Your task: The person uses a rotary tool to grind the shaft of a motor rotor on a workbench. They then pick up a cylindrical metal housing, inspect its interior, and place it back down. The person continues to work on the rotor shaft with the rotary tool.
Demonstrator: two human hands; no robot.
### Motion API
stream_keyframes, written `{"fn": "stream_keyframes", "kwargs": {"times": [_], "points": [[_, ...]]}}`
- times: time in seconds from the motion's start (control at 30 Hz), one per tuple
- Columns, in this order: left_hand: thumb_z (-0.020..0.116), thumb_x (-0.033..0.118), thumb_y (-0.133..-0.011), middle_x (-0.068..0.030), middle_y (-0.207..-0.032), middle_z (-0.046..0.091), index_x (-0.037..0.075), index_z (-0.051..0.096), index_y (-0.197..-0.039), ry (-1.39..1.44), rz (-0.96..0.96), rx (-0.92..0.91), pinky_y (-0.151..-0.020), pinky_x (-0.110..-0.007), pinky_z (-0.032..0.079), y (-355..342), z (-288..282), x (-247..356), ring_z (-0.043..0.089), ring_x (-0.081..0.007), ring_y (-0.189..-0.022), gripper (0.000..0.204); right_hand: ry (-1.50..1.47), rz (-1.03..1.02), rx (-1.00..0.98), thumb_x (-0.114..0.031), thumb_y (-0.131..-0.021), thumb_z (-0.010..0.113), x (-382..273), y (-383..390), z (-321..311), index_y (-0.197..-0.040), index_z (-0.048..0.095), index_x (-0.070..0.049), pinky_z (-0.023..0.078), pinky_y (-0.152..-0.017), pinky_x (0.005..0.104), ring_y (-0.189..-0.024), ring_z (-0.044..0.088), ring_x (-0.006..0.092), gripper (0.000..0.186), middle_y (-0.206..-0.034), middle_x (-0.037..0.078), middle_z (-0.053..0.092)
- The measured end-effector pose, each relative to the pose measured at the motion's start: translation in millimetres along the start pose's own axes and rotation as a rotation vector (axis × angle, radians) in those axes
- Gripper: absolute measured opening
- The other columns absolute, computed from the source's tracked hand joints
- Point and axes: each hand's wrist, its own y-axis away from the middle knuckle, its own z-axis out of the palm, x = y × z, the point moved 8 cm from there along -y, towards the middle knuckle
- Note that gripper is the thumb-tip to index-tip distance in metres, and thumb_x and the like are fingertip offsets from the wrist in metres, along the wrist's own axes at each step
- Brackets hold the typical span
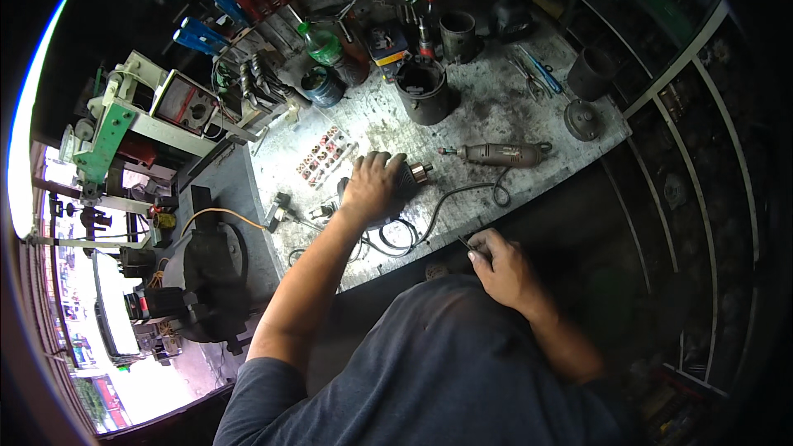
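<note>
My left hand (pixel 372 186) lies over a dark, rounded cylindrical part (pixel 406 182) on the workbench, its fingers curled across the top. A shiny metal end (pixel 423 172) of that part sticks out to the right of the fingers; the palm hides the rest. Off the bench's front edge, my right hand (pixel 500 264) is closed in a pinch. A thin dark piece (pixel 464 241) pokes out between its thumb and fingers, too small to name. To the right of the cylindrical part lies a grey rotary tool (pixel 500 154) with a small bit at its left end.
A clear tray of small reddish pieces (pixel 322 157) is beyond my left hand. A black cord (pixel 446 194) loops across the workbench (pixel 529 190). Dark metal cans (pixel 421 99), a green-topped bottle (pixel 322 43) and pliers (pixel 537 74) stand or lie farther back. A round metal part (pixel 583 120) sits at right.
</note>
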Motion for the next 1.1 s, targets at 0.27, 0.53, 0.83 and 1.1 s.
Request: {"fn": "stream_keyframes", "kwargs": {"times": [0.27, 0.53, 0.83, 1.1], "points": [[0.081, 0.033, -0.095, -0.0244, -0.18, 0.038, 0.009, 0.043, -0.173, -0.091, -0.003, 0.234, -0.136, -0.07, 0.025, 16.2, 22.9, 41.0, 0.033, -0.0479, -0.168, 0.09, 0.01, 0.022, -0.041, -0.01, -0.104, 0.077, -17.8, 11.7, 19.7, -0.12, 0.069, -0.004, 0.06, -0.079, 0.0476, -0.082, 0.078, 0.0364, 0.018, -0.09, 0.017, 0.079], [0.061, 0.025, -0.101, -0.0254, -0.186, 0.028, 0.005, 0.042, -0.176, -0.236, 0.046, 0.266, -0.137, -0.074, 0.017, 33.2, 29.2, 54.8, 0.025, -0.0493, -0.172, 0.08, 0.049, -0.024, -0.089, -0.006, -0.106, 0.074, -28.1, 9.7, 25.3, -0.122, 0.068, -0.001, 0.063, -0.076, 0.0455, -0.086, 0.082, 0.0369, 0.019, -0.093, 0.02, 0.081], [0.057, 0.023, -0.106, -0.0257, -0.188, 0.022, 0.007, 0.038, -0.178, -0.221, 0.082, 0.244, -0.137, -0.075, 0.016, 44.8, 29.5, 57.4, 0.02, -0.0497, -0.174, 0.076, 0.05, -0.03, -0.048, -0.006, -0.103, 0.075, -31.7, 15.3, 17.3, -0.12, 0.067, -0.001, 0.063, -0.078, 0.0486, -0.084, 0.079, 0.0384, 0.019, -0.093, 0.019, 0.079], [0.057, 0.028, -0.109, -0.0238, -0.188, 0.023, 0.013, 0.055, -0.17, -0.027, 0.116, 0.253, -0.138, -0.074, 0.015, 52.1, 33.8, 52.2, 0.019, -0.0484, -0.174, 0.063, 0.083, -0.02, -0.095, -0.007, -0.104, 0.074, -32.4, 12.0, 20.8, -0.122, 0.067, -0.002, 0.064, -0.078, 0.0493, -0.085, 0.08, 0.0384, 0.02, -0.093, 0.018, 0.079]]}}
